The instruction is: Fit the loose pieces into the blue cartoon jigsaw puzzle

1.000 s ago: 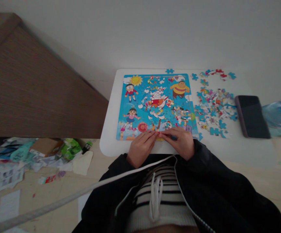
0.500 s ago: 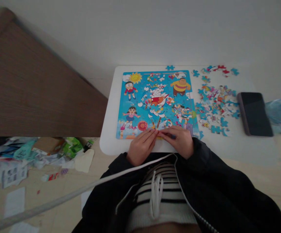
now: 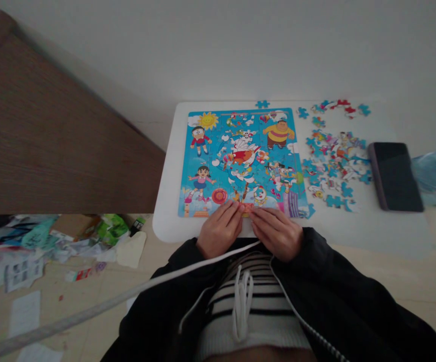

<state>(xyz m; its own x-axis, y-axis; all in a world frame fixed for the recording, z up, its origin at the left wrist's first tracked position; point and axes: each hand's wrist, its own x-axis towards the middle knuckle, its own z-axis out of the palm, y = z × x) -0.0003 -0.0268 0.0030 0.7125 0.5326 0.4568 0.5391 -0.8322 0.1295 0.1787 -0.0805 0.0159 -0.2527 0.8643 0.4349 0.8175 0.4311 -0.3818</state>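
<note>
The puzzle board [image 3: 242, 163] is lying flat on the white table [image 3: 167, 216], its printed figures standing with heads toward twelve o'clock and a smiling sun showing at eleven. Its sides are looking nearly equal, so I cannot tell the long axis. The left hand [image 3: 220, 229] is resting at the board's near edge, between six and seven, the right hand [image 3: 277, 232] at five; each is holding its fingers together, but whether either is pinching anything I cannot tell. Loose pieces [image 3: 338, 155] are lying at three, a blue piece [image 3: 263, 104] between twelve and one. Beyond the loose pieces, a phone [image 3: 396, 176] is lying with its long axis running roughly twelve to six. On the floor at eight, a printed sheet [image 3: 23, 271] is showing print too small to read
</note>
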